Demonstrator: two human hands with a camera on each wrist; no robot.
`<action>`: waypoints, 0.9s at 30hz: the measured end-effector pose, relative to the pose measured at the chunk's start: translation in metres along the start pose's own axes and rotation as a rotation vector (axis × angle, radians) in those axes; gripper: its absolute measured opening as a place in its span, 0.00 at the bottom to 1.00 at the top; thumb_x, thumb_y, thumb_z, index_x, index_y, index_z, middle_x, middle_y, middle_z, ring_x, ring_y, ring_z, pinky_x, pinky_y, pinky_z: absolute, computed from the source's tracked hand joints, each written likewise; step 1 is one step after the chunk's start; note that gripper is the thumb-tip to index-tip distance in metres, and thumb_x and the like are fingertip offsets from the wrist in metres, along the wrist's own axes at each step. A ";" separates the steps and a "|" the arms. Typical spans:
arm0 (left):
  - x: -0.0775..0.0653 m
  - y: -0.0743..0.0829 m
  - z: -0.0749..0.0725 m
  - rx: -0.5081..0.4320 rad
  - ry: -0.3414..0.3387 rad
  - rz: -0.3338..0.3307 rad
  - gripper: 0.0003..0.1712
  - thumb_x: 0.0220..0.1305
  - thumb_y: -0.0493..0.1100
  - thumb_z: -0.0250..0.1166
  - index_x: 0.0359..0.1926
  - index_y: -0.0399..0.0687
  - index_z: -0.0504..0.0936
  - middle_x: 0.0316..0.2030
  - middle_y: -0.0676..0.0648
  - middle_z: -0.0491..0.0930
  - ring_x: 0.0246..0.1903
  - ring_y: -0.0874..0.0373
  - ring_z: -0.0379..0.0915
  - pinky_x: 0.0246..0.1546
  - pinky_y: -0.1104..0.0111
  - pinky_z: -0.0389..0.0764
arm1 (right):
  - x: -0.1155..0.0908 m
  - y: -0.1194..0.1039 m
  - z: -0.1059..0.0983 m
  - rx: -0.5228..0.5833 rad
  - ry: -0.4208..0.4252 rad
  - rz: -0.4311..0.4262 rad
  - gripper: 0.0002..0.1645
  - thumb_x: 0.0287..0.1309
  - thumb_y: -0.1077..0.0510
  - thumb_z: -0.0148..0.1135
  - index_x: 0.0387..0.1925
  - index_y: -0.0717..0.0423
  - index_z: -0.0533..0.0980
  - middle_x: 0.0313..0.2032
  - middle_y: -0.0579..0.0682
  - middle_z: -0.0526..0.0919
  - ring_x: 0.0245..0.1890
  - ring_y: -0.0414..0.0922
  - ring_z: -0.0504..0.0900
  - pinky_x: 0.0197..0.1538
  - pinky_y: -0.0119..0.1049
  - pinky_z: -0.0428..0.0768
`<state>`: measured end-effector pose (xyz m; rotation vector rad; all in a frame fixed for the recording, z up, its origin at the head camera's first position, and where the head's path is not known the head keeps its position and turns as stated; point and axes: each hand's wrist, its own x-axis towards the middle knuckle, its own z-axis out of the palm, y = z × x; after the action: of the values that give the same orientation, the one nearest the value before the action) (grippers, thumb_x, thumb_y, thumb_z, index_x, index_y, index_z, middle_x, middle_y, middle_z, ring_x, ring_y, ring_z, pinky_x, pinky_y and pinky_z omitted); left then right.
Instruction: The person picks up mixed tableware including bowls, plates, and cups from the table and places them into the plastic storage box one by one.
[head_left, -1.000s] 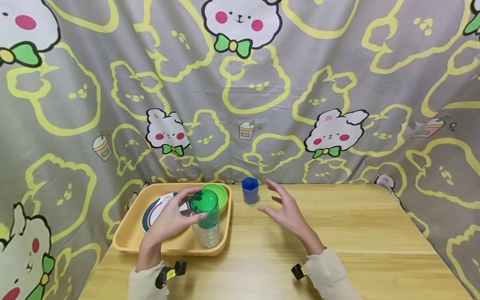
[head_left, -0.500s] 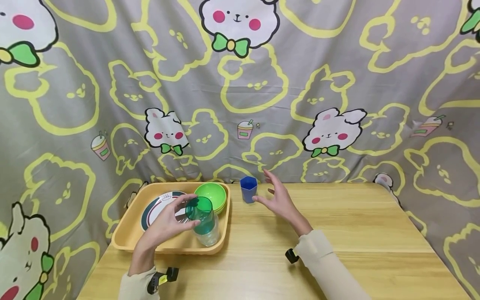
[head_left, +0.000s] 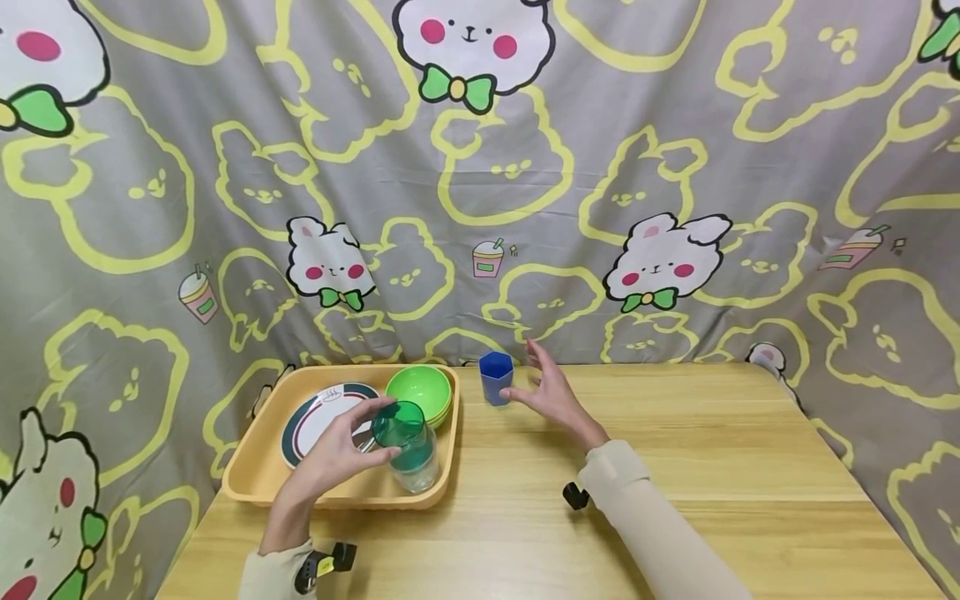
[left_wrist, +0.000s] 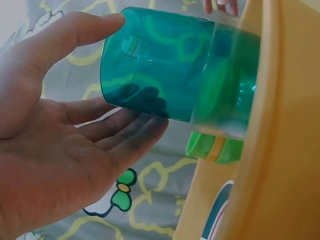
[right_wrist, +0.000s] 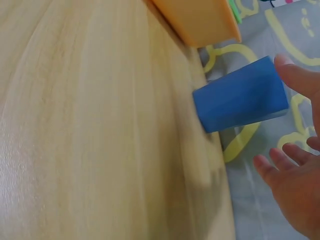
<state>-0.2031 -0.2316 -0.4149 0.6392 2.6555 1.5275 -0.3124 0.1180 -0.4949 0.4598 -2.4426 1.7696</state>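
Observation:
My left hand [head_left: 341,450] has its thumb and fingers around the upper part of a see-through green cup [left_wrist: 155,65]. The green cup's lower part sits inside a clear cup [head_left: 418,477], which stands in the front right corner of the orange tray [head_left: 251,485]. Beyond the tray's right side, a blue six-sided cup [head_left: 496,382] stands upright on the table. Beside it is my right hand [head_left: 553,393], fingers spread apart. In the right wrist view the right thumb is right at the rim of the blue cup, with the other fingers clear of its side.
Green bowls [head_left: 420,392], stacked, sit in the tray's back right corner. A white plate [head_left: 330,425] with a dark green rim lies left of them, partly behind my left hand. The wooden table [head_left: 675,450] ends at a patterned curtain [head_left: 517,208].
My right hand has moved left up to the blue cup. The green cup in my left hand has gone slightly lower and left, staying over the clear cup.

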 end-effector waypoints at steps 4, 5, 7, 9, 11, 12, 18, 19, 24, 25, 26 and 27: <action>0.000 -0.003 0.000 -0.006 -0.006 -0.004 0.40 0.56 0.34 0.77 0.66 0.26 0.70 0.62 0.30 0.74 0.61 0.34 0.73 0.64 0.45 0.71 | 0.002 0.002 0.004 0.019 -0.010 0.022 0.65 0.51 0.59 0.81 0.80 0.59 0.49 0.76 0.65 0.58 0.72 0.67 0.61 0.70 0.62 0.68; 0.000 -0.004 0.000 -0.011 -0.009 -0.004 0.40 0.56 0.34 0.78 0.66 0.26 0.70 0.62 0.30 0.74 0.61 0.34 0.73 0.64 0.45 0.71 | 0.003 0.003 0.005 0.022 -0.010 0.027 0.65 0.51 0.59 0.81 0.80 0.59 0.49 0.76 0.65 0.58 0.72 0.67 0.61 0.70 0.62 0.67; 0.000 -0.006 0.001 -0.020 -0.013 -0.004 0.40 0.56 0.35 0.78 0.67 0.27 0.70 0.62 0.30 0.74 0.62 0.34 0.73 0.64 0.45 0.70 | 0.004 0.004 0.007 0.030 -0.010 0.039 0.64 0.51 0.60 0.81 0.80 0.59 0.49 0.76 0.65 0.58 0.72 0.67 0.61 0.70 0.61 0.68; 0.001 -0.008 0.001 -0.023 -0.020 -0.003 0.40 0.57 0.36 0.78 0.67 0.28 0.70 0.62 0.31 0.74 0.62 0.35 0.73 0.65 0.45 0.70 | 0.006 0.006 0.010 0.031 -0.013 0.050 0.63 0.52 0.60 0.80 0.79 0.61 0.50 0.76 0.65 0.58 0.72 0.67 0.62 0.70 0.61 0.68; 0.000 -0.008 0.002 -0.020 -0.019 -0.004 0.40 0.57 0.37 0.78 0.67 0.30 0.71 0.62 0.32 0.75 0.62 0.37 0.73 0.65 0.44 0.70 | 0.008 0.007 0.013 0.032 -0.014 0.060 0.61 0.52 0.61 0.80 0.79 0.61 0.51 0.76 0.65 0.58 0.72 0.66 0.63 0.70 0.60 0.68; 0.000 -0.009 0.002 -0.019 -0.019 -0.005 0.40 0.57 0.37 0.78 0.67 0.30 0.71 0.62 0.32 0.75 0.62 0.37 0.73 0.65 0.44 0.70 | 0.009 0.007 0.014 0.031 -0.016 0.064 0.61 0.52 0.61 0.80 0.78 0.62 0.52 0.76 0.64 0.59 0.72 0.65 0.63 0.70 0.59 0.68; -0.001 -0.009 0.003 -0.020 -0.028 -0.002 0.40 0.59 0.37 0.77 0.68 0.31 0.69 0.63 0.32 0.74 0.63 0.35 0.71 0.65 0.42 0.69 | 0.011 0.007 0.019 0.033 -0.011 0.083 0.58 0.52 0.62 0.80 0.77 0.62 0.55 0.72 0.66 0.64 0.70 0.65 0.66 0.70 0.59 0.69; -0.001 -0.009 0.003 -0.022 -0.032 -0.004 0.40 0.59 0.38 0.77 0.69 0.31 0.69 0.64 0.32 0.73 0.64 0.35 0.70 0.65 0.42 0.69 | 0.011 0.007 0.020 0.033 -0.009 0.086 0.57 0.52 0.63 0.79 0.77 0.62 0.55 0.71 0.66 0.65 0.70 0.65 0.67 0.69 0.60 0.70; -0.004 -0.009 0.003 -0.040 -0.027 -0.019 0.40 0.60 0.38 0.77 0.69 0.32 0.69 0.64 0.33 0.73 0.66 0.35 0.68 0.67 0.42 0.67 | 0.012 0.008 0.023 0.046 -0.013 0.102 0.54 0.53 0.63 0.78 0.75 0.61 0.57 0.69 0.67 0.67 0.68 0.66 0.68 0.69 0.60 0.70; -0.005 -0.009 0.002 -0.044 -0.026 -0.021 0.40 0.60 0.38 0.77 0.69 0.32 0.69 0.64 0.33 0.73 0.66 0.35 0.68 0.67 0.42 0.67 | 0.012 0.007 0.024 0.049 -0.015 0.106 0.54 0.54 0.63 0.78 0.75 0.61 0.58 0.69 0.67 0.67 0.68 0.66 0.68 0.69 0.59 0.70; -0.005 -0.009 0.002 -0.045 -0.024 -0.023 0.40 0.60 0.38 0.77 0.69 0.32 0.69 0.64 0.33 0.73 0.66 0.35 0.68 0.67 0.42 0.67 | 0.013 0.007 0.025 0.053 -0.017 0.108 0.53 0.54 0.63 0.78 0.75 0.61 0.58 0.69 0.67 0.67 0.68 0.66 0.68 0.69 0.59 0.71; -0.005 -0.009 0.002 -0.045 -0.024 -0.024 0.40 0.60 0.38 0.77 0.69 0.32 0.69 0.64 0.33 0.73 0.66 0.35 0.68 0.67 0.43 0.66 | 0.013 0.007 0.026 0.054 -0.018 0.109 0.52 0.54 0.64 0.78 0.75 0.61 0.58 0.69 0.67 0.67 0.68 0.66 0.69 0.69 0.59 0.71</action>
<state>-0.2011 -0.2357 -0.4243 0.6162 2.5939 1.5584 -0.3243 0.0934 -0.5064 0.3547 -2.4818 1.8855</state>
